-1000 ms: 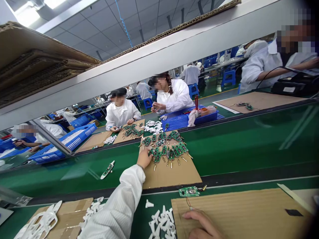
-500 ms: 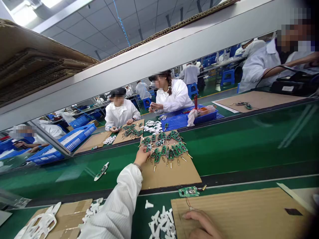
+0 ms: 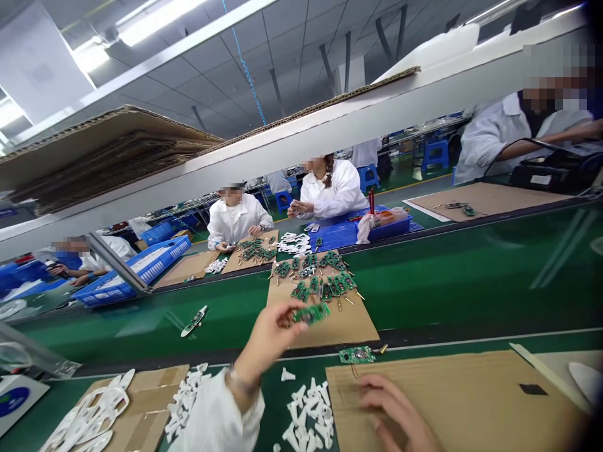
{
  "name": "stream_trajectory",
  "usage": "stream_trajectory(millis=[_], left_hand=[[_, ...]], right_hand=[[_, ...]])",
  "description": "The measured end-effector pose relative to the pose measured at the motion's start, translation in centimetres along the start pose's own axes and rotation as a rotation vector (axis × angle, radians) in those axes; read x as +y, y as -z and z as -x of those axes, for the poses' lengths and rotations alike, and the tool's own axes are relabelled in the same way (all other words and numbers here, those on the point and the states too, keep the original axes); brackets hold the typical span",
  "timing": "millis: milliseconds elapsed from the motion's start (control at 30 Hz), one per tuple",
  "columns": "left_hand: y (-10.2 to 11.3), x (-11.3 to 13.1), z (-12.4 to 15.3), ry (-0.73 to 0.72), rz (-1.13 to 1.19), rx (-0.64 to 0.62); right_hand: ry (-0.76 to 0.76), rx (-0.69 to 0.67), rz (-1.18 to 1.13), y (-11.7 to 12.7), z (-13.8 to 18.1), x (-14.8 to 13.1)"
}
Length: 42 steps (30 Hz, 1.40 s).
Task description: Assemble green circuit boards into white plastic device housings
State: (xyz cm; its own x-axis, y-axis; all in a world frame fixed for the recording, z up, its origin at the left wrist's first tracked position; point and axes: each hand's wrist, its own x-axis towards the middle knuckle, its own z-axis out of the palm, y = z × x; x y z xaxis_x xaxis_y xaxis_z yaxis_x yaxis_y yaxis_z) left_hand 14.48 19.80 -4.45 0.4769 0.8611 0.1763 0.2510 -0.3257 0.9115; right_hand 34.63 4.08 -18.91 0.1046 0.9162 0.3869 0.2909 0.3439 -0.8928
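Observation:
My left hand (image 3: 271, 339) pinches a green circuit board (image 3: 311, 313) in the air over the near edge of a cardboard sheet (image 3: 351, 320). Many similar boards with brass-coloured tips (image 3: 339, 285) lie on that sheet. My right hand (image 3: 400, 411), slightly blurred, hovers low over a nearer cardboard sheet (image 3: 461, 402) with its fingers apart and nothing visible in them. Just beyond those fingers, another circuit board (image 3: 357, 355) with thin wires and a brass-coloured end lies at the sheet's far edge.
Small white plastic parts (image 3: 308, 414) are heaped between my arms, with more (image 3: 186, 398) to the left. White frames (image 3: 89, 414) lie on cardboard at far left. A board in a white shell (image 3: 194, 321) rests on the green belt (image 3: 447, 270). Co-workers in white coats sit opposite.
My left hand has come back toward me from the far boards, now carrying a circuit board. The right hand's fingers have spread and drawn back from the wires. The camera view has tilted up.

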Motion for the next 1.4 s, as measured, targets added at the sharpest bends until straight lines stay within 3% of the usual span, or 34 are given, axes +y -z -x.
stream_trajectory(millis=[67, 133, 233, 300, 333, 433, 467, 533, 633, 733, 867, 1033, 1200, 1400], left_hand=[[-0.7, 1.6, 4.2, -0.153, -0.217, -0.165], [-1.5, 2.5, 7.5, -0.185, -0.342, -0.259], [-2.3, 2.8, 10.0, -0.085, -0.396, -0.27], [-2.4, 2.4, 10.5, -0.065, -0.328, -0.182], [-2.3, 2.0, 10.6, -0.073, -0.255, -0.071], [-2.5, 0.9, 10.5, -0.033, 0.086, 0.429], [-3.0, 0.6, 10.3, 0.019, 0.22, 0.521], [-4.4, 0.3, 10.1, 0.125, 0.507, 0.471], [-7.0, 0.6, 9.3, 0.188, 0.904, 0.258], [-8.1, 0.9, 8.4, 0.188, 1.15, 0.319], [-7.4, 0.6, 7.5, 0.122, 1.225, 0.376], [-6.7, -0.3, 7.7, 0.106, 1.147, 0.315], [-6.5, -1.0, 7.9, 0.121, 1.003, 0.161], [-6.4, -1.8, 8.3, 0.028, 0.771, 0.087]], right_hand=[[-0.082, 0.04, -0.188, 0.1, -0.1, -1.2], [-0.149, -0.016, -0.356, -0.2, -0.5, -3.3], [-0.149, -0.194, -0.303, -0.8, -1.6, -6.7], [-0.122, -0.218, -0.16, -1.0, -2.7, -8.4], [-0.11, -0.181, -0.119, -1.1, -3.3, -8.9], [-0.04, 0.061, -0.106, -1.0, -5.0, -9.6], [0.021, 0.153, -0.084, -1.0, -5.4, -9.7], [0.238, 0.26, 0.054, -1.1, -6.1, -10.1], [0.63, 0.184, 0.336, -1.6, -6.6, -10.7], [0.767, 0.127, 0.416, -2.1, -7.1, -11.0], [0.648, 0.124, 0.285, -1.8, -7.7, -11.1], [0.382, -0.091, 0.128, -0.1, -8.1, -11.7], [0.232, 0.014, 0.174, 0.7, -8.3, -11.7], [0.145, -0.071, 0.061, -0.3, -8.3, -11.2]])
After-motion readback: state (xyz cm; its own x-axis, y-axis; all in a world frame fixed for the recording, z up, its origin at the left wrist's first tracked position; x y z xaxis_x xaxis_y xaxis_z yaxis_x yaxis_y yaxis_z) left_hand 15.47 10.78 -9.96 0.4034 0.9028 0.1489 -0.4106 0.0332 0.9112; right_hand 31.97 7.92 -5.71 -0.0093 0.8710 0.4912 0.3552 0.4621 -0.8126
